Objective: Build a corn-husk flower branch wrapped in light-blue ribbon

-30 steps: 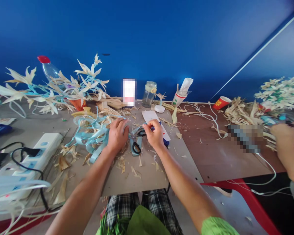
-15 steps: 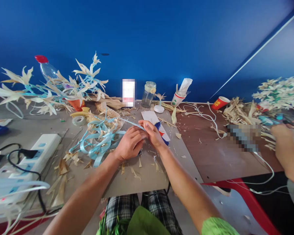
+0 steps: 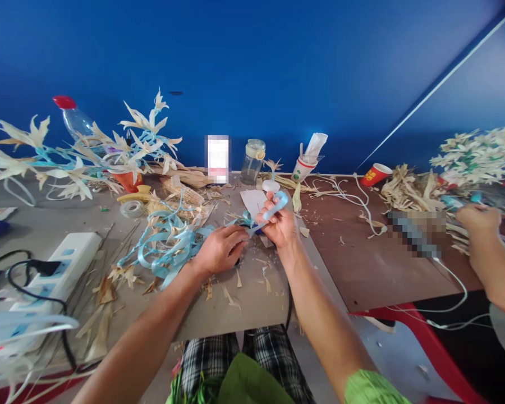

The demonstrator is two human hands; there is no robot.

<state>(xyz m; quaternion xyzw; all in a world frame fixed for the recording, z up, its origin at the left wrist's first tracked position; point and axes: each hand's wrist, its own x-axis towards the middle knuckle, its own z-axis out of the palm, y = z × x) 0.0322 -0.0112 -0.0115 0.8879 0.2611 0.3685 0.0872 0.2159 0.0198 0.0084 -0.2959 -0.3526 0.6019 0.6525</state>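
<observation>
My right hand [image 3: 283,227] is raised over the table, its fingers closed on a light blue ribbon [image 3: 276,205] that loops above them. A strip of the ribbon runs down toward my left hand [image 3: 221,248]. That hand is low over the table with fingertips pressed together near the strip's end; what they pinch is hidden. Left of it lies a tangle of light blue wrapped stems and ribbon [image 3: 168,247] with small dried-husk flowers. Behind my hands is a white sheet of paper [image 3: 250,197], with a dark blue thing partly covered by my fingers.
Husk-flower branches [image 3: 147,126], a roll of clear tape [image 3: 131,209], corn cobs [image 3: 185,192] and a glass jar [image 3: 252,163] stand or lie behind. A power strip [image 3: 73,252] with cables is at left. A co-worker's hand [image 3: 480,219] works at far right, near a red cup [image 3: 375,174].
My right hand has moved right and turned palm up, drawing the ribbon away from my left hand into a loop. My left hand has stayed nearly in place.
</observation>
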